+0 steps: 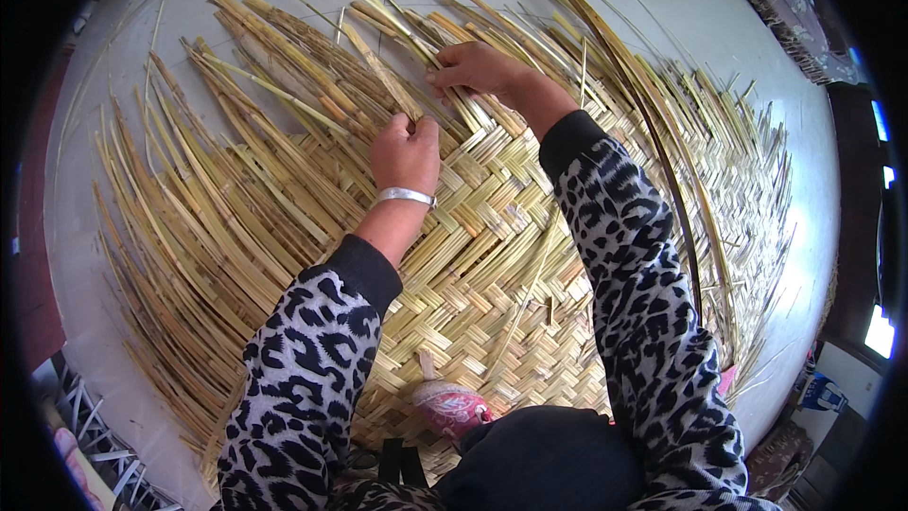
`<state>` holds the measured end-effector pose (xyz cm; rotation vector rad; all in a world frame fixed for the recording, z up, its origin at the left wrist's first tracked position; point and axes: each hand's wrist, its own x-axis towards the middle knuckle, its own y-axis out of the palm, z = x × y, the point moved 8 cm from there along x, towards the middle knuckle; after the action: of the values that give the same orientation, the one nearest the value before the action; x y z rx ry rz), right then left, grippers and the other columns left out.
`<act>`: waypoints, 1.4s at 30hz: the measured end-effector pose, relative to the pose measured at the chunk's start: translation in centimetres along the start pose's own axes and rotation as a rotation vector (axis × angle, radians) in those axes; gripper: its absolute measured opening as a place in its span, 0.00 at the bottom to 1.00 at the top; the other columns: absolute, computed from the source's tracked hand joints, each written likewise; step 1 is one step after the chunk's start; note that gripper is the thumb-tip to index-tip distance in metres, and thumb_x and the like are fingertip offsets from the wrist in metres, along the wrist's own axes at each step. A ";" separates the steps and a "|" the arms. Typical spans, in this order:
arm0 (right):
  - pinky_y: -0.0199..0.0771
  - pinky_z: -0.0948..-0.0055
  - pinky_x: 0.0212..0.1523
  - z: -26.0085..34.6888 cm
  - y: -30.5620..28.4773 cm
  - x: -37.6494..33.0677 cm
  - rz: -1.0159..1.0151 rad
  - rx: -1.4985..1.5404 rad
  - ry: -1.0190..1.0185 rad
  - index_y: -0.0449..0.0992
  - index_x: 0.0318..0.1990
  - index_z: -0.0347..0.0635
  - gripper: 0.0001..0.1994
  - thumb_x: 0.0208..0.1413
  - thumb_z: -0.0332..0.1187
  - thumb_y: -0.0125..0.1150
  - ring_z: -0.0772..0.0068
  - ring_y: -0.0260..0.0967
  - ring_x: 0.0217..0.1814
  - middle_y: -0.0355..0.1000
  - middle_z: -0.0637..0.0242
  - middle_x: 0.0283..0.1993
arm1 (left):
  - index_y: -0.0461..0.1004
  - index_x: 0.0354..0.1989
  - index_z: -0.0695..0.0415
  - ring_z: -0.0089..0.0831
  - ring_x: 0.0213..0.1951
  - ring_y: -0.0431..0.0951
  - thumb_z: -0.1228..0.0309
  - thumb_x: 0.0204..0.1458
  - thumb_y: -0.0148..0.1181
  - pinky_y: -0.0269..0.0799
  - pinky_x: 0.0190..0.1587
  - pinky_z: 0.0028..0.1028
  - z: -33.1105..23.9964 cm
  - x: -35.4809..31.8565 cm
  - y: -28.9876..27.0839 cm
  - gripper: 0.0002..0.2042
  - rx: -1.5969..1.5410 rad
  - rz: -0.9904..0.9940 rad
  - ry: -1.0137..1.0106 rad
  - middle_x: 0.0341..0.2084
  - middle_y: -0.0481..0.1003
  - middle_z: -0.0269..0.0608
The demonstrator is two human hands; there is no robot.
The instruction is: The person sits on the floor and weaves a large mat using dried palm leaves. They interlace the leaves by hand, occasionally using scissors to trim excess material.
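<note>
A large woven mat of flat split strips lies on the floor, its loose strips fanning out to the left and along the far edge. My left hand is closed at the edge of the weave, thumb and fingers pinching a split strip that runs up and away to the far left. Just to the right and farther off, my right hand has its fingers closed around a few pale strips at the far edge. Its fingertips are partly hidden by the strips.
Long dark and yellow strips arch over the mat beside my right forearm. A pink patterned shoe rests on the weave near me. Pale tiled floor surrounds the mat. A patterned fringed cloth hangs at the far right.
</note>
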<state>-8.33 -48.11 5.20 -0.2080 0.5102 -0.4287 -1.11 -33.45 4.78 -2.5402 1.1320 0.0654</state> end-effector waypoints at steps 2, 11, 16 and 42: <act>0.62 0.74 0.29 0.6 0.0 -1.2 0.020 0.181 -0.064 0.78 0.32 0.43 0.12 0.56 0.43 0.63 0.81 0.62 0.26 0.73 0.73 0.25 | 0.72 0.24 0.65 0.57 0.26 0.72 0.64 0.48 0.56 0.69 0.33 0.42 0.6 0.2 0.3 0.14 0.083 0.034 -0.088 0.22 0.74 0.58; 0.74 0.71 0.51 0.1 -6.0 -4.6 -0.338 0.294 -0.260 0.79 0.49 0.36 0.21 0.59 0.46 0.61 0.74 0.75 0.43 0.79 0.65 0.42 | 0.78 0.32 0.60 0.44 0.26 0.76 0.66 0.48 0.62 0.72 0.33 0.34 -1.6 0.5 2.7 0.09 0.454 0.306 0.249 0.24 0.77 0.48; 0.74 0.66 0.47 -4.9 -11.9 -3.1 -0.724 -0.258 -0.047 0.80 0.44 0.41 0.18 0.52 0.44 0.62 0.60 0.76 0.41 0.79 0.57 0.36 | 0.78 0.32 0.62 0.33 0.24 0.76 0.68 0.50 0.62 0.70 0.31 0.30 -0.5 0.5 2.2 0.09 0.350 0.259 0.171 0.22 0.78 0.45; 0.72 0.56 0.52 -0.8 -10.4 2.4 -0.368 -0.924 0.065 0.76 0.47 0.40 0.28 0.46 0.53 0.67 0.49 0.73 0.51 0.76 0.51 0.45 | 0.77 0.30 0.62 0.41 0.29 0.79 0.66 0.48 0.62 0.73 0.34 0.35 -0.1 -0.5 0.8 0.10 0.094 0.158 0.095 0.25 0.77 0.47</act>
<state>-10.44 -58.48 6.60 -1.1938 0.7120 -0.5335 -2.03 -33.58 4.77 -2.3903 1.3389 -0.0672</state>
